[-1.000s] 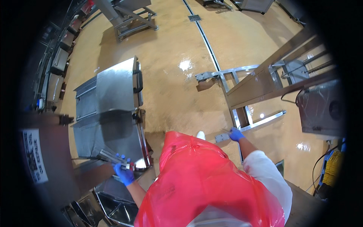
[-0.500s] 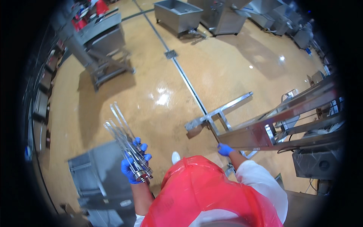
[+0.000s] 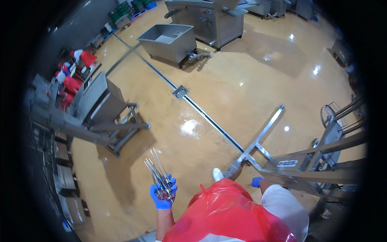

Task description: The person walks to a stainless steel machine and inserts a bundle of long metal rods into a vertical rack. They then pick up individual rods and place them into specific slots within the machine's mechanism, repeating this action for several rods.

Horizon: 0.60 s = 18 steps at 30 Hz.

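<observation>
My left hand (image 3: pixel 162 201), in a blue glove, is closed around a bundle of thin steel rods (image 3: pixel 155 168). The rods point up and away, a little apart at their tips, with thicker metal collars at the hand end. My right hand (image 3: pixel 256 182), also gloved in blue, hangs low beside a steel machine frame (image 3: pixel 278 173). Its fingers are too small and partly hidden to read, and I cannot tell whether it touches the frame. A red apron (image 3: pixel 225 205) covers my front, with one white boot (image 3: pixel 217 174) showing beyond it.
A floor-level steel leg (image 3: pixel 271 125) juts out ahead of my right side. A drain channel (image 3: pixel 209 119) with a grate (image 3: pixel 180 92) crosses the tan floor. Ahead stand a wheeled steel tub (image 3: pixel 169 46) and a steel machine (image 3: pixel 219 26). People in red aprons (image 3: pixel 72 82) work at far left.
I have moved forward; the tub and left-hand machine appear nearer, and the grey equipment by my left arm has left view. The rods stay in my left hand. My right hand remains beside the frame.
</observation>
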### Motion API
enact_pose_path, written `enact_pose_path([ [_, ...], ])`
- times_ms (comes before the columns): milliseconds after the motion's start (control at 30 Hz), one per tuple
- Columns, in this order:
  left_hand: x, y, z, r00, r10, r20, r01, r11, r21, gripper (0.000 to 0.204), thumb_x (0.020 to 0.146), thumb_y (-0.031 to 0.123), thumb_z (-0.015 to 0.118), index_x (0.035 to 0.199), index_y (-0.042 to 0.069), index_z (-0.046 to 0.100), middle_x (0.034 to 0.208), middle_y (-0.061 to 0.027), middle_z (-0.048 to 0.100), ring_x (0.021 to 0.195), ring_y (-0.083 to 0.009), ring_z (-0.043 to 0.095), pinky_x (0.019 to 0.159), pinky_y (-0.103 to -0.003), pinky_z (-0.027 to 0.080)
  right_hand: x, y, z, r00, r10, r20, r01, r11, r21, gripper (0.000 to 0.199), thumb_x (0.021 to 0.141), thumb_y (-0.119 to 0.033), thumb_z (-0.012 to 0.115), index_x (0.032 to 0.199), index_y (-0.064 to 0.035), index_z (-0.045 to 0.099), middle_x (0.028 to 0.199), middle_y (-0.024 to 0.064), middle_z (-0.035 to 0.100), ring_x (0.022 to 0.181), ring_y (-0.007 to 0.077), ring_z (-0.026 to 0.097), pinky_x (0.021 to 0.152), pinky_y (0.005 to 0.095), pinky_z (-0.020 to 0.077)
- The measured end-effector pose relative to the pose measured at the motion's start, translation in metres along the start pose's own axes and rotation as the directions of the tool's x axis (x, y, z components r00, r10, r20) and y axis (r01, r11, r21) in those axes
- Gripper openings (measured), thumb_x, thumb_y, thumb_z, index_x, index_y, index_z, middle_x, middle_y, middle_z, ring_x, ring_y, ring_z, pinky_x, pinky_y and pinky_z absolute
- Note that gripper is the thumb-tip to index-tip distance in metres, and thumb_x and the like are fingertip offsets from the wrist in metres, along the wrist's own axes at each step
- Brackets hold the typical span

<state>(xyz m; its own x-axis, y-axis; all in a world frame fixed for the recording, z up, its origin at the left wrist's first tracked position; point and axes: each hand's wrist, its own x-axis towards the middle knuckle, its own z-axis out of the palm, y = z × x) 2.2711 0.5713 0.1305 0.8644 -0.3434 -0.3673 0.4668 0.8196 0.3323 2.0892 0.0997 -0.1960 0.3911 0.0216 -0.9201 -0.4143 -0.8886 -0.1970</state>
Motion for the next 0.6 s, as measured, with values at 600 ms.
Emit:
enact_pose_path([
  [600,0.517,0.01,0.156,0.75,-0.603,0.271,0.589,0.796,0.14,0.075,0.082,0.035,0.066,0.14,-0.01,0.045,0.131,-0.0228,0.056,0.112,-0.0326,0.055,0.081,-0.041,0.052,0.075,-0.088,-0.363,0.916,0.104,-0.389,0.003,0.964,0.264,0.044,0.093,-0.024,0.056,0.133,-0.0071,0.059,0.127,0.0241,0.065,0.119,0.0432,0.061,0.102,0.0478,0.0493],
])
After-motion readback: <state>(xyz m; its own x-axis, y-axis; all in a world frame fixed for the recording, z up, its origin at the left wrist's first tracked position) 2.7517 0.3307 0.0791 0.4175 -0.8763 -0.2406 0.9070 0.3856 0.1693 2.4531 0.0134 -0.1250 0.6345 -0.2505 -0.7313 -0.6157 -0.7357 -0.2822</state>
